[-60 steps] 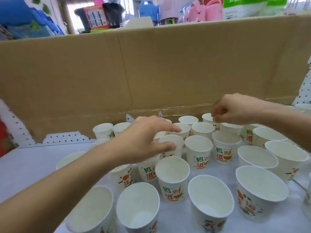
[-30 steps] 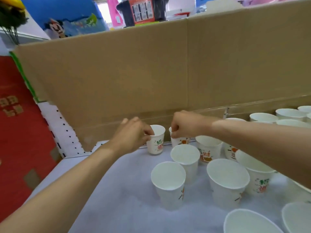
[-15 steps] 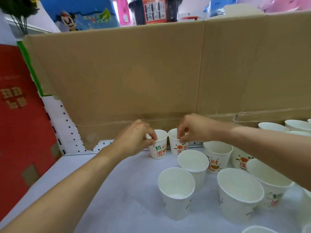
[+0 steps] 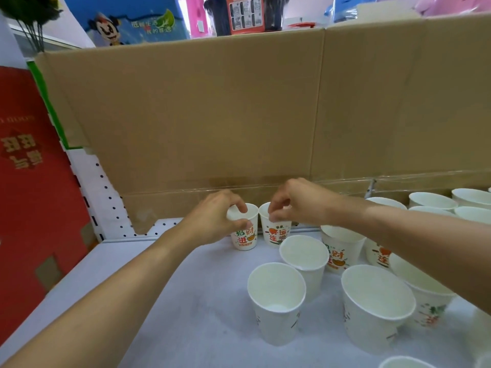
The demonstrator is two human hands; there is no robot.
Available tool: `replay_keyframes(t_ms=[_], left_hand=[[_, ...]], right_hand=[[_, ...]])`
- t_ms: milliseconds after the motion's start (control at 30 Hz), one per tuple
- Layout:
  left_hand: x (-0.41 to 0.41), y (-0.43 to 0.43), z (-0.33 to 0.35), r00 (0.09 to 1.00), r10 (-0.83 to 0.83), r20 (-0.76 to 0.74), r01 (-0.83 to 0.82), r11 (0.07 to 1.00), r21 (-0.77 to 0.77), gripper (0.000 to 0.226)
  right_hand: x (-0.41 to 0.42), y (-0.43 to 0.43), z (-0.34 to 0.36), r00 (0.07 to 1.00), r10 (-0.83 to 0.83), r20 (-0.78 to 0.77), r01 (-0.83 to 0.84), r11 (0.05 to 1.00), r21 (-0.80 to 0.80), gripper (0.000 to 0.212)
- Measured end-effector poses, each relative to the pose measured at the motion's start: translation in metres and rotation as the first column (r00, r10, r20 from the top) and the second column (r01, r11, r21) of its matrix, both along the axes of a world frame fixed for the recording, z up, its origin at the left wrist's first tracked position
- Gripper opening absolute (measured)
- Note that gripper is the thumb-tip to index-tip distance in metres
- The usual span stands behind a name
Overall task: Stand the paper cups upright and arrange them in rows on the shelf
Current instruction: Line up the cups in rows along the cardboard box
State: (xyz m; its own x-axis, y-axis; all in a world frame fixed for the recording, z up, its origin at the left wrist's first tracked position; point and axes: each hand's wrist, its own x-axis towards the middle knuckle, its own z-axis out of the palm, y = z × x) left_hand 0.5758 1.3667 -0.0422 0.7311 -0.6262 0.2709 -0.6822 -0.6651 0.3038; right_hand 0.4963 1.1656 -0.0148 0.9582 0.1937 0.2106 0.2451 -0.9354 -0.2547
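Observation:
Several white paper cups with green and orange print stand upright on the white shelf [image 4: 164,309]. My left hand [image 4: 215,219] pinches the rim of one small cup [image 4: 245,239] at the back of the shelf. Right beside it, my right hand [image 4: 297,205] pinches the rim of a second small cup [image 4: 276,235]. Both cups stand upright close to the cardboard wall. Nearer to me stand more upright cups, among them one at the front [image 4: 276,301] and a wide one [image 4: 374,312].
A tall cardboard sheet [image 4: 239,115] closes off the back of the shelf. A white pegboard panel [image 4: 98,197] and a red box [image 4: 32,181] flank the left side. More cups [image 4: 430,201] fill the right side. Bare shelf lies at the left front.
The view swung from the crowded right side to the shelf's left end. Both hands carried one cup each to the back and now hold them side by side there.

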Motion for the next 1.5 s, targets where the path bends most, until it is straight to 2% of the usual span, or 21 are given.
replay_keyframes(t_ms=[133, 233, 300, 433, 500, 533, 600, 700, 767, 967, 1167, 1233, 1333, 1433, 1500], left_hand=[[-0.013, -0.004, 0.006, 0.989, -0.092, 0.118, 0.098, 0.994, -0.045, 0.029], [-0.028, -0.018, 0.015, 0.967, -0.195, 0.163, 0.205, 0.977, -0.051, 0.023], [-0.039, -0.03, 0.021, 0.96, -0.247, 0.133, 0.26, 0.962, -0.089, 0.019], [-0.062, -0.056, 0.036, 0.927, -0.372, -0.054, 0.36, 0.919, -0.159, 0.016], [-0.067, -0.065, 0.039, 0.911, -0.395, -0.118, 0.378, 0.915, -0.14, 0.014], [-0.068, -0.067, 0.041, 0.911, -0.391, -0.128, 0.378, 0.919, -0.117, 0.014], [-0.067, -0.069, 0.042, 0.938, -0.341, -0.069, 0.34, 0.94, -0.017, 0.018], [-0.058, -0.066, 0.038, 0.963, -0.227, 0.147, 0.203, 0.966, 0.16, 0.023], [-0.05, -0.061, 0.033, 0.962, -0.19, 0.198, 0.154, 0.97, 0.187, 0.025], [-0.032, -0.053, 0.019, 0.975, -0.143, 0.172, 0.116, 0.98, 0.162, 0.018], [-0.028, -0.056, 0.014, 0.971, -0.142, 0.194, 0.114, 0.982, 0.148, 0.018], [-0.029, -0.055, 0.015, 0.972, -0.145, 0.187, 0.122, 0.984, 0.131, 0.02], [-0.041, -0.049, 0.024, 0.979, -0.15, 0.14, 0.143, 0.988, 0.058, 0.022], [-0.073, -0.027, 0.038, 0.979, -0.191, -0.073, 0.177, 0.97, -0.167, 0.023], [-0.099, -0.008, 0.042, 0.964, -0.218, -0.152, 0.184, 0.961, -0.208, 0.037]], right_hand=[[-0.024, -0.034, 0.041, 0.998, -0.044, 0.051, 0.039, 0.995, 0.086, 0.016], [-0.042, -0.068, 0.055, 0.986, -0.155, -0.057, 0.153, 0.987, -0.045, 0.009], [-0.049, -0.081, 0.051, 0.973, -0.192, -0.125, 0.179, 0.977, -0.113, 0.012], [-0.063, -0.084, 0.044, 0.967, -0.146, -0.207, 0.14, 0.989, -0.045, 0.013], [-0.072, -0.079, 0.044, 0.958, -0.084, -0.275, 0.089, 0.996, 0.005, 0.007], [-0.075, -0.076, 0.042, 0.95, -0.057, -0.307, 0.066, 0.998, 0.017, 0.011], [-0.078, -0.071, 0.033, 0.941, -0.038, -0.336, 0.041, 0.999, 0.002, 0.018], [-0.07, -0.063, 0.017, 0.963, -0.016, -0.27, 0.001, 0.999, -0.055, 0.011], [-0.063, -0.059, 0.013, 0.979, -0.009, -0.202, -0.007, 0.997, -0.078, 0.002], [-0.047, -0.056, 0.013, 0.999, -0.033, -0.04, 0.018, 0.946, -0.323, 0.009], [-0.038, -0.061, 0.012, 0.999, -0.038, 0.028, 0.046, 0.916, -0.398, 0.01], [-0.037, -0.062, 0.011, 0.998, -0.051, 0.023, 0.056, 0.917, -0.395, 0.013], [-0.042, -0.062, 0.011, 0.997, -0.072, 0.042, 0.082, 0.929, -0.361, 0.028], [-0.061, -0.057, 0.016, 0.999, -0.002, -0.04, -0.002, 0.995, -0.097, 0.035], [-0.077, -0.048, 0.021, 0.986, 0.066, -0.155, -0.061, 0.997, 0.041, 0.036]])
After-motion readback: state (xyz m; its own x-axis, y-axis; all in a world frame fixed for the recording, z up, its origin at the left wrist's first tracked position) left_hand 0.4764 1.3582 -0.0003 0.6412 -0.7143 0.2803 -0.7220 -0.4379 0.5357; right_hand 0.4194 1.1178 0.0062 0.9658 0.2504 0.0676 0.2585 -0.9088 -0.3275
